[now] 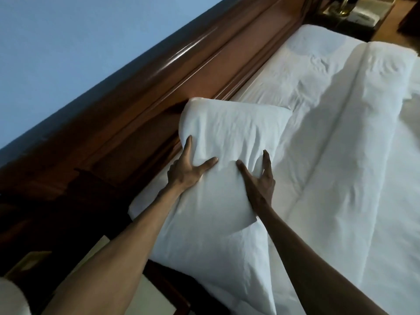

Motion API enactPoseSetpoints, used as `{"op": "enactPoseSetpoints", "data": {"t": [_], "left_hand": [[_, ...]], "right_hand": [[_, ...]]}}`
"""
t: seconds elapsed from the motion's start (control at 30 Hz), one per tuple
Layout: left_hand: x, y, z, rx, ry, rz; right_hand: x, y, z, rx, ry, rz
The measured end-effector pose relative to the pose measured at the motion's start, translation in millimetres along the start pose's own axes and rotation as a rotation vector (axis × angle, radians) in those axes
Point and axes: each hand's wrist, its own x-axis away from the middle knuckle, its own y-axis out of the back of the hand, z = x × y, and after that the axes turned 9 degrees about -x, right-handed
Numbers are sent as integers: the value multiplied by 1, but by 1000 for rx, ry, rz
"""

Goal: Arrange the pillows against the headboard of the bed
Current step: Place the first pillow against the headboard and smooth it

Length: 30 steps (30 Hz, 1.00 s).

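A white pillow [227,137] lies at the near end of the bed, its far corner touching the dark wooden headboard [141,98]. My left hand [188,167] grips the pillow's left edge, thumb on top and fingers spread along the side. On the pillow's right edge my right hand [259,180] holds it with the thumb pressed into the fabric. Under it a second white cushion or bedding layer [204,235] reaches toward me.
The white sheet [306,71] covers the mattress along the headboard farther away. A folded white duvet [352,155] runs down the bed at right. A bedside table with a brass lamp base [345,5] stands at the far end. Another dark wooden nightstand [159,292] is below my left arm.
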Motion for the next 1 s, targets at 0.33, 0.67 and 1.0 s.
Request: {"op": "enactPoseSetpoints", "data": {"t": [0.33, 0.67, 1.0], "left_hand": [[-166, -57, -12, -139, -158, 145], [-244, -96, 23, 44, -47, 126], [-272, -95, 29, 172, 194, 191]], "right_hand": [[-103, -50, -60, -158, -143, -206], [-166, -49, -118, -118, -226, -129], [-207, -47, -111, -439, -442, -298]]}}
